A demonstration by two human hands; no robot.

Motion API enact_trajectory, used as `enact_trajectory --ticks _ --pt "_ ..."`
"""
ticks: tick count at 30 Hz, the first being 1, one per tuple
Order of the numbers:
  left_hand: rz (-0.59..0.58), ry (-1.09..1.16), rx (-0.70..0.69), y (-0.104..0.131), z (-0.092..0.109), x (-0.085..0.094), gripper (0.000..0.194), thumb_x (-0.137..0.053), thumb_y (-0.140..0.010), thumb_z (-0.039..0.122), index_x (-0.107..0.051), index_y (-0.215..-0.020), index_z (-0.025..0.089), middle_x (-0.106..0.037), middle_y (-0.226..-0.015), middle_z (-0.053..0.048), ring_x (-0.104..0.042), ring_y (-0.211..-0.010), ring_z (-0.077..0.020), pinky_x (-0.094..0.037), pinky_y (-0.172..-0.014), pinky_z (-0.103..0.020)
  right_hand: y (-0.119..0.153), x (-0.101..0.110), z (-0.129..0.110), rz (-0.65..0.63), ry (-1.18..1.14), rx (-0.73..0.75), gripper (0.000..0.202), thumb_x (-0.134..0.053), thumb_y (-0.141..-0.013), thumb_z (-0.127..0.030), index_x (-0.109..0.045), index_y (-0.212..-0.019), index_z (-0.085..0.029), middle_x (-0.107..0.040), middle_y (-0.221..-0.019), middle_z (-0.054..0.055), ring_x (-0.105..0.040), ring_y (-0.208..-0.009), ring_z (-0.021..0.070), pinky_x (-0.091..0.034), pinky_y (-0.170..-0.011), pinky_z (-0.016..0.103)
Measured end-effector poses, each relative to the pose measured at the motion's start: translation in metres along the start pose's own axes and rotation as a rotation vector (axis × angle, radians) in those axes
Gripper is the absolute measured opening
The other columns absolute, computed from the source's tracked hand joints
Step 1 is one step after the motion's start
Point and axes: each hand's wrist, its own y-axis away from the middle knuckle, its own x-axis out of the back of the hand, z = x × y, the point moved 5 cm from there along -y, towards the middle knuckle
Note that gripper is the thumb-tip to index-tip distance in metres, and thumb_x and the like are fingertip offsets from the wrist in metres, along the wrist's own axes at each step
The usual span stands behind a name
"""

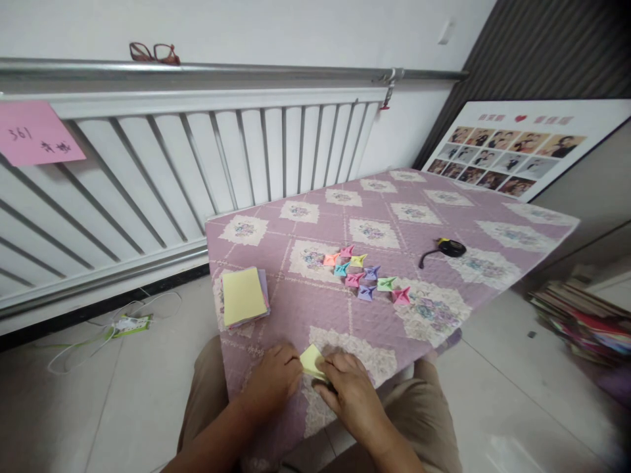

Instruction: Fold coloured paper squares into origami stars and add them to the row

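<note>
Folded yellow paper (311, 360) sits btwn hands, peak pointing away, R hand (352, 389) fingers pinching its rt side, L hand (277, 376) fingers curled at lt corner, grip unclear

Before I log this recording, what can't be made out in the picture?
Head view:
Small folded yellow paper: right part, covered by the right hand.
Stacked square paper sheets: lower ones, mostly under the yellow top sheet.
Pink handwritten paper note: left end, cut off by the frame.
</note>
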Motion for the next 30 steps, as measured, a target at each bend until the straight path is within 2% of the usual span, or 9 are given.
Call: enact_trajectory --ticks 5,9,13,21,30 --pt "0.054 0.052 0.087 0.001 -0.004 0.003 0.008 -0.058 -0.089 0.014 -0.064 -0.087 0.019 -0.063 -0.097 -0.003 -0.055 -0.095 -0.0211 -0.042 -0.086 -0.037 0.002 -0.009 0.006 0.092 0.015 -0.035 0.016 -0.071 -0.079 -0.01 -0.067 -0.086 -0.024 -0.065 -0.087 0.002 -0.057 -0.085 0.0215 -0.041 -0.078 0.034" --pt "0.117 0.122 0.234 0.003 -0.009 0.011 0.007 -0.061 -0.085 0.014 -0.064 -0.081 0.019 -0.064 -0.098 -0.003 -0.055 -0.096 -0.0217 -0.039 -0.089 -0.039 0.002 -0.014 0.01 0.143 0.056 -0.061 0.008 -0.067 -0.083 -0.016 -0.063 -0.079 -0.022 -0.063 -0.084 0.002 -0.055 -0.082 0.0215 -0.039 -0.078 0.035" --pt "0.11 0.128 0.32 0.003 -0.011 0.014 0.008 -0.061 -0.085 0.017 -0.065 -0.078 0.019 -0.063 -0.096 -0.003 -0.054 -0.095 -0.0221 -0.038 -0.089 -0.04 0.003 -0.011 0.011 0.169 0.103 -0.105 0.01 -0.063 -0.087 -0.023 -0.061 -0.078 -0.022 -0.061 -0.08 0.003 -0.054 -0.08 0.0222 -0.037 -0.077 0.035" --pt "0.094 0.086 0.366 -0.001 -0.012 0.018 0.013 -0.058 -0.088 0.021 -0.063 -0.077 0.019 -0.062 -0.095 -0.003 -0.054 -0.093 -0.0222 -0.037 -0.085 -0.04 0.002 -0.007 0.008 0.221 0.176 -0.148 0.027 -0.053 -0.094 -0.032 -0.055 -0.068 -0.022 -0.058 -0.074 0.004 -0.052 -0.075 0.0225 -0.034 -0.072 0.034" --pt "0.032 0.029 0.378 -0.005 -0.015 0.017 0.015 -0.06 -0.089 0.024 -0.063 -0.075 0.019 -0.062 -0.093 -0.003 -0.053 -0.09 -0.0222 -0.036 -0.081 -0.038 0.001 -0.009 0.01 0.237 0.178 -0.171 0.025 -0.057 -0.091 -0.031 -0.055 -0.068 -0.022 -0.057 -0.072 0.004 -0.051 -0.075 0.0225 -0.033 -0.072 0.034"
